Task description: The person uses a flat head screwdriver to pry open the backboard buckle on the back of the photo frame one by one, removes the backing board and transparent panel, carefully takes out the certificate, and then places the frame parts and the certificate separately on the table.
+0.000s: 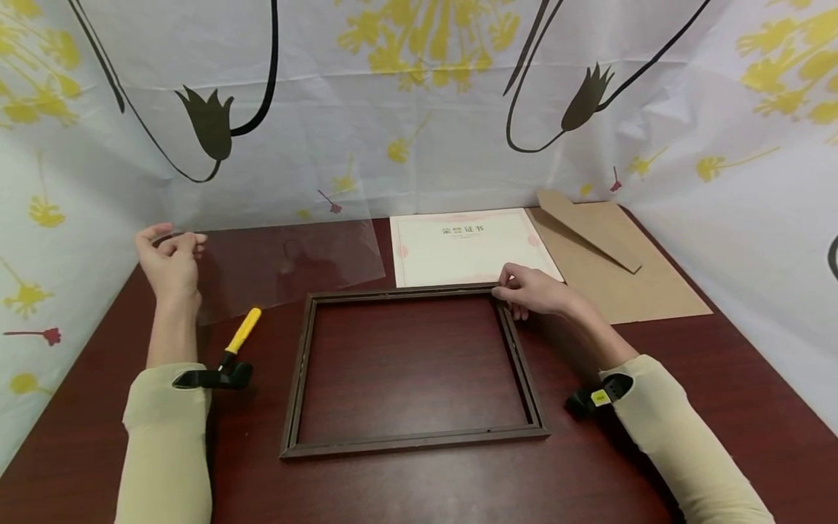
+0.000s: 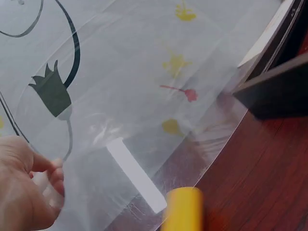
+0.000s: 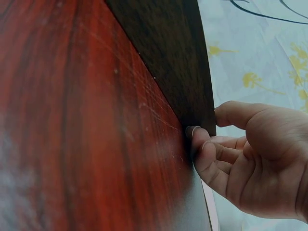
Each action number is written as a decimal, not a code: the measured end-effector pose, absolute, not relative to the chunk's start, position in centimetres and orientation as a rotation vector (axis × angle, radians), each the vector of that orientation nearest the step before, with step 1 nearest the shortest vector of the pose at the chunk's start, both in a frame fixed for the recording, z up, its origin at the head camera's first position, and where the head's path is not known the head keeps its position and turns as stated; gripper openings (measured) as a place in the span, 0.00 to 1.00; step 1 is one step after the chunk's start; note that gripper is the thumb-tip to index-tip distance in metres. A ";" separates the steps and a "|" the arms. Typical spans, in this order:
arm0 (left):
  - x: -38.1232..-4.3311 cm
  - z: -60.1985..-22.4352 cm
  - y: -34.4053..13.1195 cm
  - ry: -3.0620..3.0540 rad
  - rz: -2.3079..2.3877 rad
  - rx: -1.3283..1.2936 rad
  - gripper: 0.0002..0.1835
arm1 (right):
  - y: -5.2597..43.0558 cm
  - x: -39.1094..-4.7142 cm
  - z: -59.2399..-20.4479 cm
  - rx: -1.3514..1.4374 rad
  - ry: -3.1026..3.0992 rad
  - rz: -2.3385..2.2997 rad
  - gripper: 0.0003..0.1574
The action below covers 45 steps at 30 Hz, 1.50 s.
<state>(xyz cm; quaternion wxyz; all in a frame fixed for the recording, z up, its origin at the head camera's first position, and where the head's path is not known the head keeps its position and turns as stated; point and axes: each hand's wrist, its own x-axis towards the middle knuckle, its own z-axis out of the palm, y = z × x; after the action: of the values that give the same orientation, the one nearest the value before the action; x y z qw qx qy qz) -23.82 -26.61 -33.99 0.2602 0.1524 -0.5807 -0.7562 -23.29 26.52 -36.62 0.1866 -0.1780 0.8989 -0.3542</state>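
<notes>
A clear plastic sheet [image 1: 294, 266] is raised at its left edge, which my left hand [image 1: 172, 266] pinches with curled fingers; the left wrist view shows the sheet [image 2: 130, 110] spread out from the fingertips. At the centre, a dark brown picture frame [image 1: 419, 441] lies on the table with no panel in it. My right hand [image 1: 533, 291] grips its far right corner. In the right wrist view the thumb is on one side of the frame [image 3: 178, 62] and fingertips are under its edge. Part of those fingers is hidden behind the frame.
A yellow-handled screwdriver [image 1: 244, 331] lies beside my left forearm. Behind the frame is a printed certificate [image 1: 465, 255]. At the back right lies a brown backing board [image 1: 648, 298] with a raised stand flap [image 1: 585, 231]. A patterned cloth [image 1: 419, 145] surrounds the dark red table [image 1: 419, 491].
</notes>
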 end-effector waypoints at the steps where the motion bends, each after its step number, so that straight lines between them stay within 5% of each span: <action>1: -23.8 -34.0 -26.8 -1.597 -2.044 0.413 0.17 | 26.5 -23.3 -36.6 -0.498 2.534 -0.993 0.14; 11: -23.4 -33.9 -28.1 -1.915 -1.967 0.405 0.39 | 26.4 -23.0 -36.4 -0.505 2.540 -0.993 0.14; 20: -23.4 -34.5 -28.4 -1.932 -1.942 0.574 0.24 | 26.4 -23.0 -36.5 -0.503 2.549 -0.991 0.14; 32: -23.1 -34.9 -30.0 -2.274 -1.872 0.626 0.43 | 26.4 -23.1 -36.6 -0.496 2.546 -0.990 0.14; 40: -23.1 -35.5 -29.9 -2.371 -1.773 0.629 0.29 | 26.4 -23.1 -36.7 -0.514 2.558 -0.982 0.14; 45: -23.2 -35.7 -29.6 -2.512 -1.625 0.573 0.37 | 26.4 -23.2 -36.8 -0.516 2.562 -0.979 0.14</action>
<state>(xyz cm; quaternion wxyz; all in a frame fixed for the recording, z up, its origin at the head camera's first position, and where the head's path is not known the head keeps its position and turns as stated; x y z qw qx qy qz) -23.17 -29.56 -35.72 0.0476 0.1880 -0.8237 -0.5328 -23.15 26.43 -36.77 0.1746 -0.1821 0.9039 -0.3455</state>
